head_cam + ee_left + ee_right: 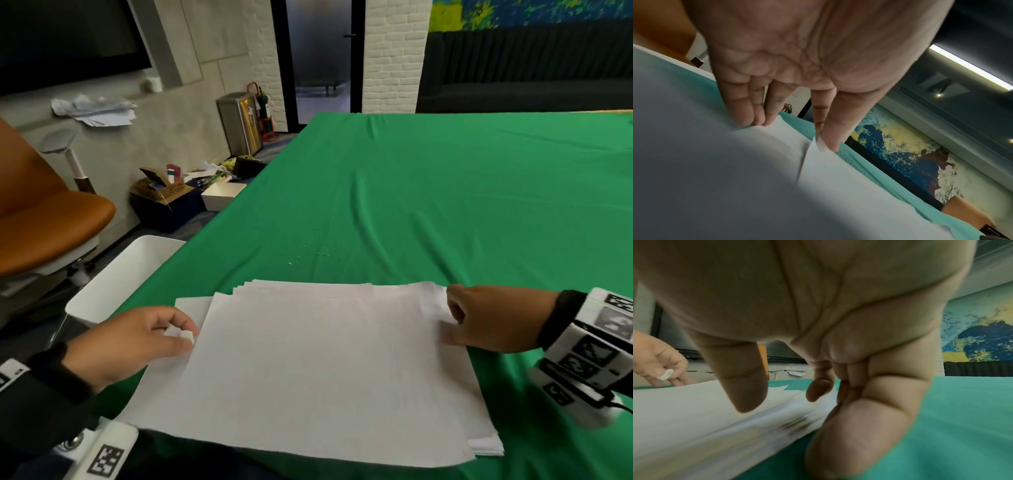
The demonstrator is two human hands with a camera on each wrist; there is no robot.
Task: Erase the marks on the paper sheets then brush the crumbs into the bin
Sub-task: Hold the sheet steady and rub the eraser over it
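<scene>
My left hand (137, 337) pinches a small white block eraser (181, 334) between thumb and forefinger, while the remaining fingers press down on the left edge of the stack of white paper sheets (318, 370). I judge this double duty deliberate: the eraser is kept ready for use and the stack is pinned against sliding.

My right hand (493, 318) grips the far right corner of the stack, thumb on top and fingers curled at and under the edge. In the right wrist view the sheet edges fan out beside the fingers (875, 386), which suggests I am separating or squaring sheets; that view is blurred, so I cannot say how many sheets are lifted.

The stack lies on the green cloth-covered table (445, 192), at the near edge, between both hands. The top sheet appears blank, with no marks visible from the head camera. The sheets are loosely offset, with several corners showing at the far left.

Small pale eraser crumbs (315, 255) lie scattered on the cloth just beyond the stack. A white rectangular plastic bin (113, 284) stands beside the table's left edge, near my left hand, placed to receive crumbs swept leftward.
</scene>
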